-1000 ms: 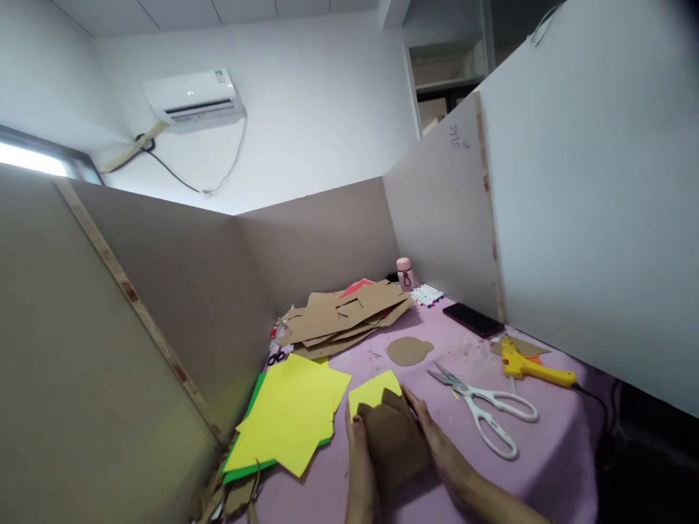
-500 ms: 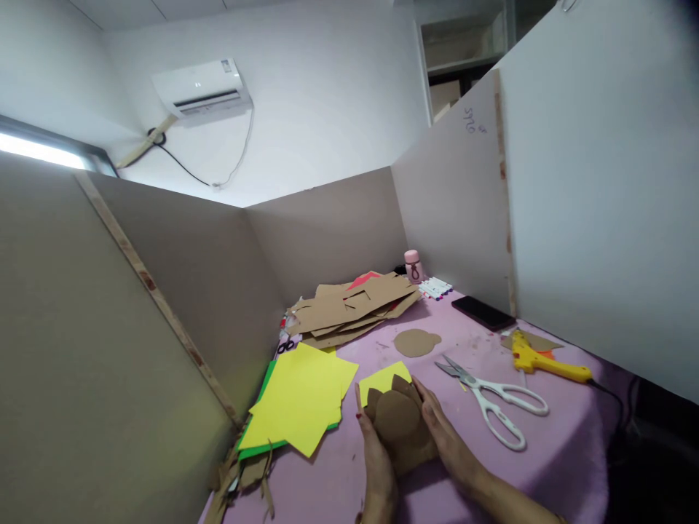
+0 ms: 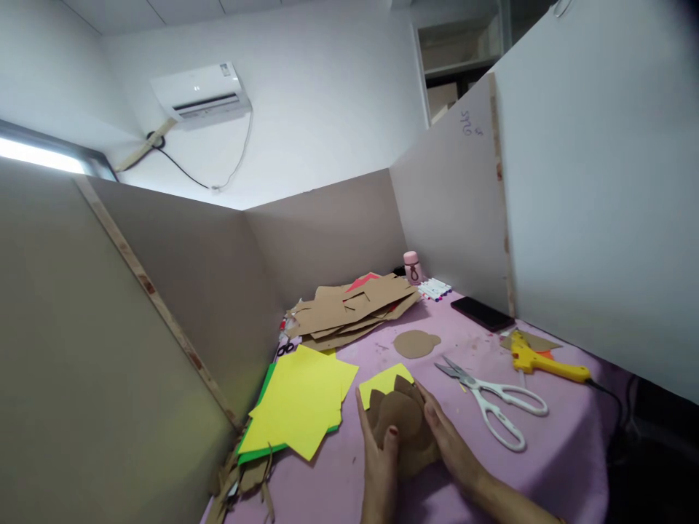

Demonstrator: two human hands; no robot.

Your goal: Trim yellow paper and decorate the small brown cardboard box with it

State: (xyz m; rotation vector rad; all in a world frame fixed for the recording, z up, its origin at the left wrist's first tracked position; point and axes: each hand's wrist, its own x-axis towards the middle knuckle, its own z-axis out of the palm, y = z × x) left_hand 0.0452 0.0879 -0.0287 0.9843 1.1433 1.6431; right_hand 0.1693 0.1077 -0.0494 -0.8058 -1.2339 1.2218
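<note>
head-worn view, forward-down, close over table (image 3: 546,466)

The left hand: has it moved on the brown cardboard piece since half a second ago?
Yes. The left hand now has its thumb laid over the round brown cardboard piece, toward the scissors; before, it stayed along the piece's left edge.

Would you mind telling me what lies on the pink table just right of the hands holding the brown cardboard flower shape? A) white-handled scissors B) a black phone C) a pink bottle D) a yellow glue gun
A: the white-handled scissors lie open right beside the right hand; the other items sit farther away.
</note>
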